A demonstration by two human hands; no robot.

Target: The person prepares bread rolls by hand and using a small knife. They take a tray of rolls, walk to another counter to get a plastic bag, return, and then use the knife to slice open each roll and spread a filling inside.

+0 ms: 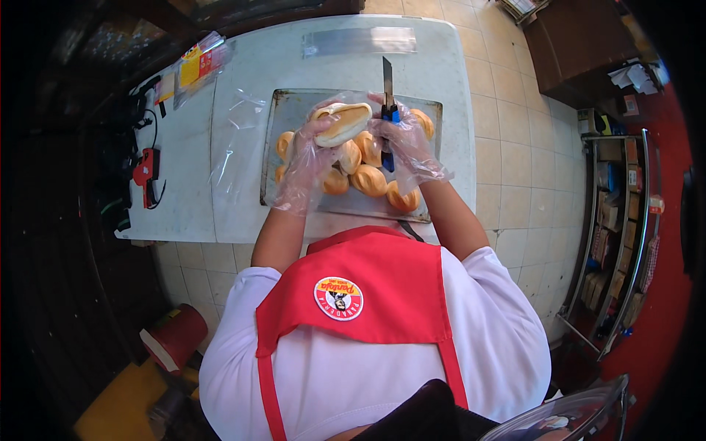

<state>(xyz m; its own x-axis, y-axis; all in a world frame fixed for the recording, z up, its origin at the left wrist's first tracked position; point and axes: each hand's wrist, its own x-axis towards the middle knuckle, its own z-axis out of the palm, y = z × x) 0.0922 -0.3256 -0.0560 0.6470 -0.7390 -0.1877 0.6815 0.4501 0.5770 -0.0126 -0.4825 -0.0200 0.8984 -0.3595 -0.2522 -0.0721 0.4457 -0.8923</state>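
My left hand [304, 163], in a clear plastic glove, grips a bread roll [343, 125] raised over the tray, its pale side in view. My right hand [412, 145], gloved the same way, is closed around a blue and black utility knife [388, 117]. The blade is extended and points toward the far side of the table, just right of the roll and apart from it. Beneath both hands, several golden rolls [368, 181] lie on a worn metal baking tray [273, 128]. My hands and the raised roll hide part of the tray.
The tray rests on a white table [246, 73]. A clear plastic bag [360, 42] lies beyond it, and another clear plastic sheet [235, 140] to its left. Printed packaging [197, 66] and a red device with a black cord [146, 167] are farther left. A loaded metal shelf [610, 235] stands at right.
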